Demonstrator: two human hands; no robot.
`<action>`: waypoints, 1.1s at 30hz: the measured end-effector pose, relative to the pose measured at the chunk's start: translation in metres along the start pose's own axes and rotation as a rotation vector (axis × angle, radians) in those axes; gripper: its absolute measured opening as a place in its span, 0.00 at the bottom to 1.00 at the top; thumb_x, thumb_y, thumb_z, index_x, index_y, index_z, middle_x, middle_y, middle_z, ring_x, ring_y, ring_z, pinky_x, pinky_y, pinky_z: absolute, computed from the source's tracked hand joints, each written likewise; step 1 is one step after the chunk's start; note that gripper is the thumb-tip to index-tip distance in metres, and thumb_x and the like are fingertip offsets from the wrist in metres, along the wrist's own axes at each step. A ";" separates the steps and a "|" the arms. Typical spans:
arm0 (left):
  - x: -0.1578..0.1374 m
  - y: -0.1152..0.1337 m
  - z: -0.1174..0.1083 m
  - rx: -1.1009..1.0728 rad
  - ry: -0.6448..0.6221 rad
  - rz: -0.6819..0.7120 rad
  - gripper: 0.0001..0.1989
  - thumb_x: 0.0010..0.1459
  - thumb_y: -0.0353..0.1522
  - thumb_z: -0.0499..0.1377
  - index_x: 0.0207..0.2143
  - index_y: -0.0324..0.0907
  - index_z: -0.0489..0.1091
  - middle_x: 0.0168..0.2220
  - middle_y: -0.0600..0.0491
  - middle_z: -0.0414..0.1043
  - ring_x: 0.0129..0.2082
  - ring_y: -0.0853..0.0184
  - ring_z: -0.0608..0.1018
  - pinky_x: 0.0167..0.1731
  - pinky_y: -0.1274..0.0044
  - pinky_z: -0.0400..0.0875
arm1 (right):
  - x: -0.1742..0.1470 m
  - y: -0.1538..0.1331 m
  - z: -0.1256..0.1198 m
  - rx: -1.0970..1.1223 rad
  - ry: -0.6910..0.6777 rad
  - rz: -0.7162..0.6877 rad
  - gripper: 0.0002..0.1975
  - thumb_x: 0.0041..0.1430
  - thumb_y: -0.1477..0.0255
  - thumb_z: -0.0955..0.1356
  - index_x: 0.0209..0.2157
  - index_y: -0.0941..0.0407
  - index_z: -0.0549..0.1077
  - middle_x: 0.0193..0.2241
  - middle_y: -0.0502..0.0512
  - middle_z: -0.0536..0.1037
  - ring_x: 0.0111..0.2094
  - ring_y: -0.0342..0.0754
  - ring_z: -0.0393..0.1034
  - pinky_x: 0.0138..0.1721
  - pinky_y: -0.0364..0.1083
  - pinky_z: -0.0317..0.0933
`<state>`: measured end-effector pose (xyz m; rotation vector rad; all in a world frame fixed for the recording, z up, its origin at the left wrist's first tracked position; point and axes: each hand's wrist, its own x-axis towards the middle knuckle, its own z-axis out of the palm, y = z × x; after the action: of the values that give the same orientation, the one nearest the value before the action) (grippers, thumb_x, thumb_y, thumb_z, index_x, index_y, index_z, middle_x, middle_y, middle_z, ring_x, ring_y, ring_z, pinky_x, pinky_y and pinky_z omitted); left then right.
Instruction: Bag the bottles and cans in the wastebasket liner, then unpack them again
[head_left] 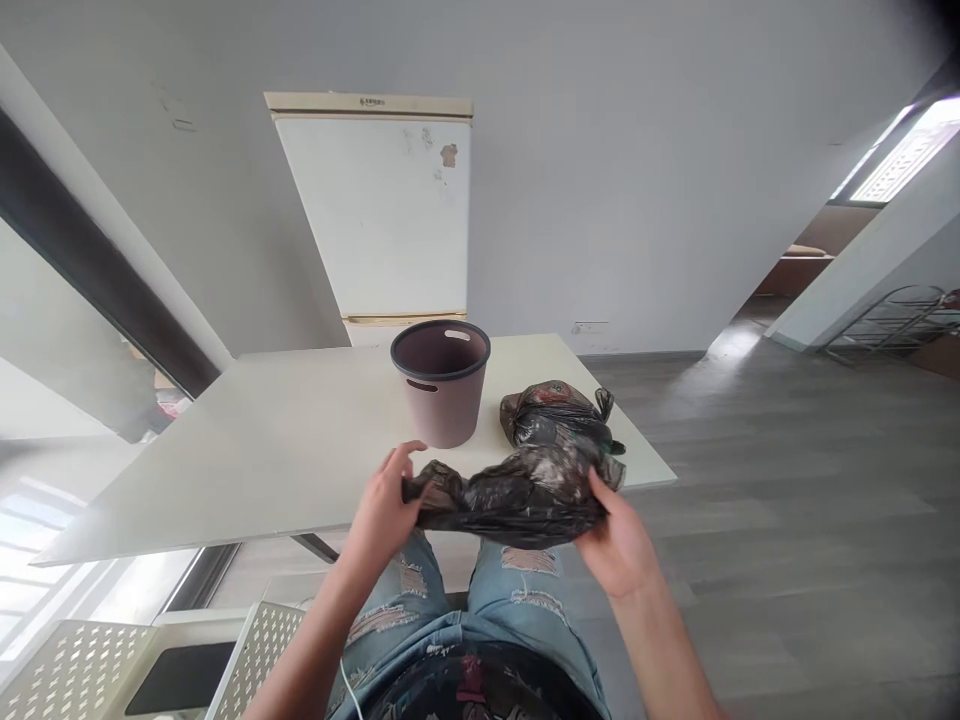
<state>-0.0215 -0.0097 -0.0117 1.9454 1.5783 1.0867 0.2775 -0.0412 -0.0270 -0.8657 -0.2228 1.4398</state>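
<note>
A black plastic bag (525, 500) is stretched sideways between my two hands, just above the table's front edge. My left hand (391, 500) is closed on its left end, with the index finger raised. My right hand (616, 540) grips the bag's right end, the thumb on top and the other fingers underneath. Behind it a filled black garbage bag (555, 410) with a knotted top lies on the table. To the left of that stands a mauve trash can (448, 400), upright with a dark rim and handle slots; the visible part of its inside is bare.
The white table (285, 430) spans the front, its right edge close to the filled bag. A white refrigerator (382, 210) stands behind it against the wall. Perforated plastic baskets (75, 660) sit at lower left. Grey wooden floor (787, 520) extends to the right, toward a metal rack (892, 320).
</note>
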 end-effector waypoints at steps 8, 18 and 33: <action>0.009 -0.030 -0.021 -0.133 0.163 -0.210 0.20 0.66 0.47 0.56 0.29 0.43 0.73 0.27 0.54 0.73 0.31 0.64 0.74 0.34 0.75 0.65 | 0.004 -0.014 -0.019 -0.027 0.067 -0.100 0.20 0.58 0.64 0.79 0.52 0.50 0.81 0.54 0.53 0.83 0.58 0.56 0.76 0.61 0.57 0.74; 0.018 -0.041 -0.035 -1.000 0.368 -0.642 0.23 0.50 0.46 0.71 0.43 0.42 0.73 0.32 0.56 0.72 0.29 0.69 0.74 0.30 0.78 0.71 | -0.009 -0.023 -0.021 -0.088 -0.093 -0.077 0.26 0.49 0.70 0.76 0.53 0.49 0.82 0.48 0.52 0.84 0.49 0.56 0.79 0.56 0.58 0.74; -0.021 0.016 0.046 -0.061 -0.222 0.070 0.25 0.65 0.35 0.63 0.64 0.48 0.69 0.54 0.47 0.78 0.57 0.57 0.78 0.57 0.65 0.72 | -0.026 0.006 0.006 -0.314 -0.321 -0.092 0.21 0.47 0.69 0.81 0.42 0.49 0.75 0.34 0.48 0.78 0.31 0.46 0.70 0.32 0.44 0.62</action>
<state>0.0233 -0.0272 -0.0353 2.0153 1.3535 0.8988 0.2643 -0.0636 -0.0169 -0.8585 -0.7368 1.4736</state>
